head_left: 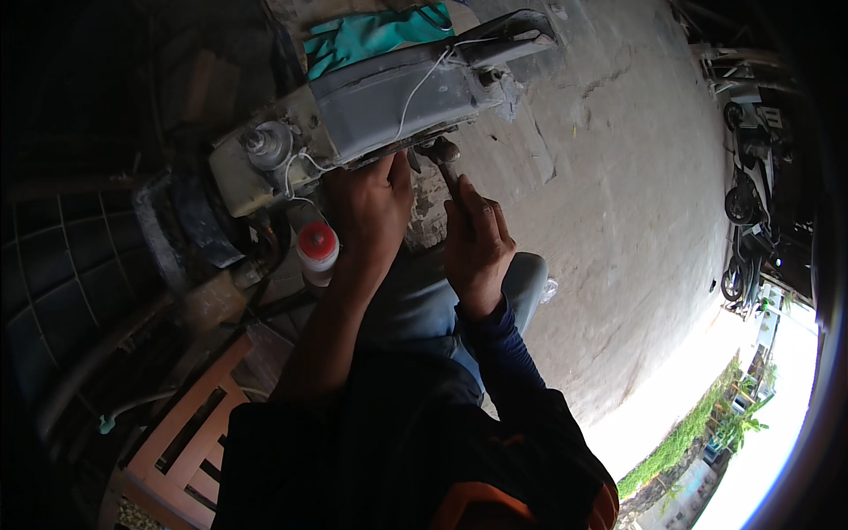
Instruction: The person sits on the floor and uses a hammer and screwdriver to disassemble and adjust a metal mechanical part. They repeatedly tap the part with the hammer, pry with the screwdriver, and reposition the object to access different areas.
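Note:
A grey, dust-coated machine with a flat sloping metal panel spans the upper middle. My left hand reaches up to its lower edge, thumb and fingers curled; the fingertips go out of sight beneath the machine, and what they grip is hidden. In my right hand is a hammer, held by its dark handle with the rounded metal head up against the machine's lower edge, just right of my left fingers. A white cord runs across the panel and down to a knob on the left.
A bottle with a red cap stands left of my left wrist. Green gloves lie behind the machine. An orange-brown plastic chair is at lower left. Concrete floor stretches right, towards parked motorcycles.

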Action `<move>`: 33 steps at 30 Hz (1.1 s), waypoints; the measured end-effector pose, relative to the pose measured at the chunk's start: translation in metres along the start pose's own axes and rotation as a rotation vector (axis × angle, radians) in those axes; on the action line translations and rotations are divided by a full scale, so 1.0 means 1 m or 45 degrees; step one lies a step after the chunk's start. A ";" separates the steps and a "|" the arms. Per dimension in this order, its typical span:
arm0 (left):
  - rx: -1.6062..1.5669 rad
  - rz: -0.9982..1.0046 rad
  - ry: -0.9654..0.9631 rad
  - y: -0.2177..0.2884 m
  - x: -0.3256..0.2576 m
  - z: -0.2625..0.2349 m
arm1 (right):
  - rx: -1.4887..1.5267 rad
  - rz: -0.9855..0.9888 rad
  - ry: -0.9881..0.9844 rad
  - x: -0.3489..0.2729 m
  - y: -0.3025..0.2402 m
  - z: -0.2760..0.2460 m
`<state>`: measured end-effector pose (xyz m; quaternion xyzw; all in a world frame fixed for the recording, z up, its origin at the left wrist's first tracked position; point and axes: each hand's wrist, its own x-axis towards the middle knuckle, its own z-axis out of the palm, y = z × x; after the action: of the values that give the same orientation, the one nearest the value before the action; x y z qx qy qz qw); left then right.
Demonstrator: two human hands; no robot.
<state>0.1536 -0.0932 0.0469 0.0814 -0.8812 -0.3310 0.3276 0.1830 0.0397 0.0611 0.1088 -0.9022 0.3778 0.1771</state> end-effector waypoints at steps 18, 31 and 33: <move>-0.008 -0.024 -0.061 -0.003 -0.002 0.000 | 0.020 -0.019 0.025 -0.004 -0.001 0.006; 0.010 -0.032 -0.048 0.002 0.003 -0.003 | -0.016 -0.039 -0.006 -0.001 0.003 0.002; -0.028 -0.062 -0.057 0.005 -0.001 -0.005 | -0.016 -0.002 0.008 -0.002 -0.001 -0.002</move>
<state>0.1576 -0.0920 0.0524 0.0919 -0.8823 -0.3502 0.3006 0.1861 0.0410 0.0621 0.1074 -0.9039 0.3724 0.1809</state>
